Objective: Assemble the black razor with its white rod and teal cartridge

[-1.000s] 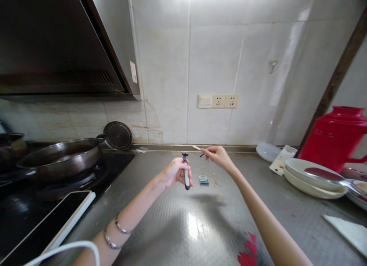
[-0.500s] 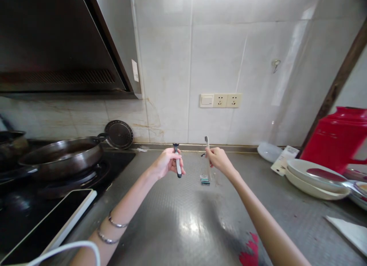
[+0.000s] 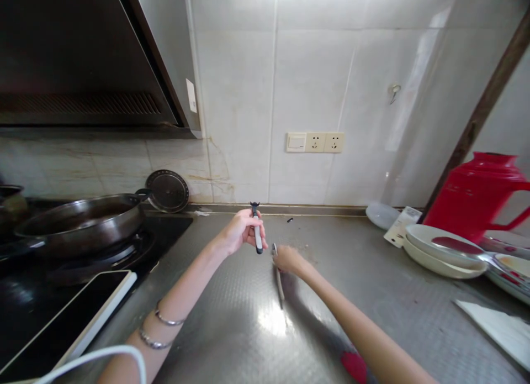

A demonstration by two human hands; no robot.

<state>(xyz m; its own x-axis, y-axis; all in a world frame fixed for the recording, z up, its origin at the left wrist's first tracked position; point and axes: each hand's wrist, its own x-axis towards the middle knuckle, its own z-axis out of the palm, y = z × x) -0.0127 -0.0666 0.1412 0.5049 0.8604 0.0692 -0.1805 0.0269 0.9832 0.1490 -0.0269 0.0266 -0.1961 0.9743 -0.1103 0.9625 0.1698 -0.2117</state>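
My left hand (image 3: 245,230) is closed around a grey and black razor handle (image 3: 258,235), held upright above the counter. At its top is a black forked end with no blade cartridge on it. Just to the right, my right hand (image 3: 289,259) is closed low over the counter. It grips a slim pale stick that looks like a toothbrush (image 3: 280,290), its head poking out above the fingers and its handle slanting down below. My right hand covers the spot where the razor cartridge lay, so the cartridge is hidden. Behind the hands lies a small black piece (image 3: 290,220).
A metal pan (image 3: 91,224) sits on the black stove at left, with a phone (image 3: 74,323) and white cable (image 3: 99,353) nearer me. Stacked plates (image 3: 443,262), a red thermos (image 3: 480,201) and a white paper (image 3: 497,329) are at right. The tiled wall has sockets (image 3: 315,142).
My right hand has moved down and left with the toothbrush, towards the razor handle, and now covers the cartridge's place. My left hand has stayed almost still with the razor handle.
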